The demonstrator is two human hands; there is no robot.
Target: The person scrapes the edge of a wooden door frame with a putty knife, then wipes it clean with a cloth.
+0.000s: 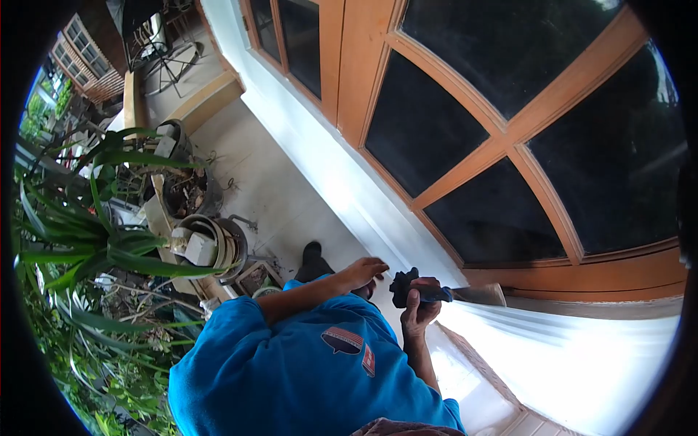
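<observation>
My right hand [422,304] is closed round a bunched dark cloth [404,285], thumb across its front. The cloth has a ruffled end on the left, and a dark blue end pokes out past my fingers on the right. My left hand [362,273] is a short way to the left, in front of my blue shirt [298,363]. Its fingers are loosely bent and apart, with nothing seen in them. Just beyond the cloth runs the white ledge [356,196] under a wood-framed window [502,131].
Potted plants and stacked pots [231,251] line the left side, with long green leaves [94,240] hanging over. My dark shoe [313,251] is on the pale tiled floor [269,174]. A wooden piece [483,294] lies along the window's lower edge. Metal furniture [171,65] stands farther off.
</observation>
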